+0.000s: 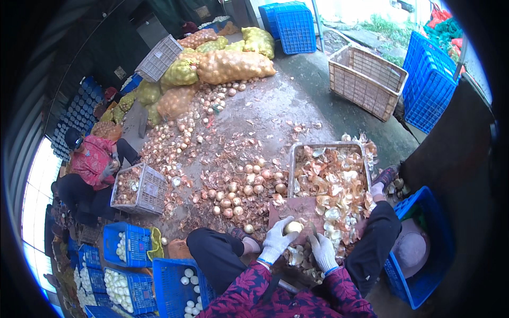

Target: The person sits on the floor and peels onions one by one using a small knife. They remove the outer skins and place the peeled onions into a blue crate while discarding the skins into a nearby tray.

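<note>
Both my hands wear white knit gloves. In my left hand (278, 238) is an onion (294, 227), pale where its skin is off. My right hand (323, 251) grips a knife (313, 229), its dark blade pointing up beside the onion; the handle is hidden in the glove. Below them a reddish board (292, 210) lies across the near side of a plastic crate (293, 171). Onion skins (338, 179) heap up in that crate and spill toward my right leg. Unpeeled onions (234, 194) lie on the floor to the left of the board.
A blue crate (163, 286) with peeled onions stands by my left leg. Another blue crate (413, 294), holding a hat (411, 248), is at my right. To the left a co-worker (93, 159) sits beside a crate of skins (153, 190). Mesh onion sacks (234, 65) are piled farther off.
</note>
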Demonstrator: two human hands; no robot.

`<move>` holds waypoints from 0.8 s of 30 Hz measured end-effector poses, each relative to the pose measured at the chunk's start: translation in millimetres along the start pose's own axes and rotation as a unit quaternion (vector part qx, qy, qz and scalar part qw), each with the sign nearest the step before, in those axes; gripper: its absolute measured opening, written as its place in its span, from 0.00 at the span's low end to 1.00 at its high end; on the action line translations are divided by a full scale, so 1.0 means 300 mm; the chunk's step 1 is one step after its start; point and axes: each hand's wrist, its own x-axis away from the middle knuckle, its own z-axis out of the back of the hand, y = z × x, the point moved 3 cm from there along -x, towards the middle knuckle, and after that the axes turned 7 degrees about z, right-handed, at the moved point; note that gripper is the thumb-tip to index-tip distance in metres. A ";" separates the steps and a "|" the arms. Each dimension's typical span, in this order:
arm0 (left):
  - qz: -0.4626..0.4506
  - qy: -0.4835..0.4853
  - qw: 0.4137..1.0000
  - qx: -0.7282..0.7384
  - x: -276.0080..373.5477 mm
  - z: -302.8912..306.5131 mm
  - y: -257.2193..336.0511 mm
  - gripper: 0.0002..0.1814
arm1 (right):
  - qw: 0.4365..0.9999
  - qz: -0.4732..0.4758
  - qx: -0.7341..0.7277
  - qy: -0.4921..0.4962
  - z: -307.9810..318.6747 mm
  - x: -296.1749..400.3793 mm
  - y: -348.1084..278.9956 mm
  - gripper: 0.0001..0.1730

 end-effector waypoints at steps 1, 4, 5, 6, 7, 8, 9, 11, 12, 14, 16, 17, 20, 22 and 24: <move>0.029 -0.018 0.997 0.063 0.014 -0.004 0.004 0.35 | 1.000 -0.022 -0.019 -0.001 0.038 0.023 -0.076 0.23; 0.036 -0.109 0.989 0.095 0.062 0.014 0.084 0.35 | 0.995 0.065 -0.066 0.025 0.061 -0.041 -0.085 0.18; 0.033 -0.126 0.978 0.165 0.090 0.022 0.087 0.34 | 0.993 0.055 -0.106 0.003 0.069 -0.025 -0.125 0.17; 0.026 -0.146 0.961 0.234 0.108 0.024 0.098 0.34 | 0.988 0.063 -0.139 -0.031 0.063 -0.042 -0.089 0.15; 0.024 -0.165 0.938 0.304 0.129 0.023 0.096 0.34 | 0.982 0.036 -0.180 -0.048 0.085 -0.004 -0.143 0.15; 0.042 -0.177 0.919 0.350 0.143 0.034 0.097 0.34 | 0.973 0.010 -0.222 -0.064 0.114 0.038 -0.208 0.15; 0.040 -0.175 0.901 0.395 0.156 0.039 0.096 0.34 | 0.961 -0.016 -0.263 -0.079 0.136 0.080 -0.280 0.15; 0.091 -0.155 0.881 0.437 0.185 0.042 0.155 0.34 | 0.960 -0.002 -0.274 -0.052 0.159 0.115 -0.329 0.15; 0.082 -0.125 0.892 0.427 0.213 0.060 0.206 0.35 | 0.960 -0.001 -0.277 -0.046 0.157 0.128 -0.347 0.14; 0.048 -0.115 0.902 0.414 0.254 0.062 0.241 0.35 | 0.959 0.011 -0.282 -0.038 0.160 0.152 -0.361 0.13; 0.009 -0.103 0.909 0.404 0.281 0.060 0.259 0.36 | 0.963 0.058 -0.261 -0.019 0.169 0.187 -0.386 0.12; -0.004 -0.093 0.913 0.397 0.289 0.057 0.260 0.36 | 0.965 0.081 -0.249 -0.009 0.169 0.201 -0.394 0.11; -0.027 -0.065 0.924 0.376 0.323 0.068 0.269 0.35 | 0.980 0.185 -0.069 0.037 0.170 0.235 -0.421 0.10; -0.023 -0.055 0.924 0.378 0.342 0.066 0.274 0.36 | 0.970 0.233 -0.050 0.051 0.168 0.251 -0.431 0.08; 0.007 -0.064 0.913 0.403 0.374 0.069 0.292 0.35 | 0.977 0.130 -0.170 0.004 0.181 0.266 -0.436 0.11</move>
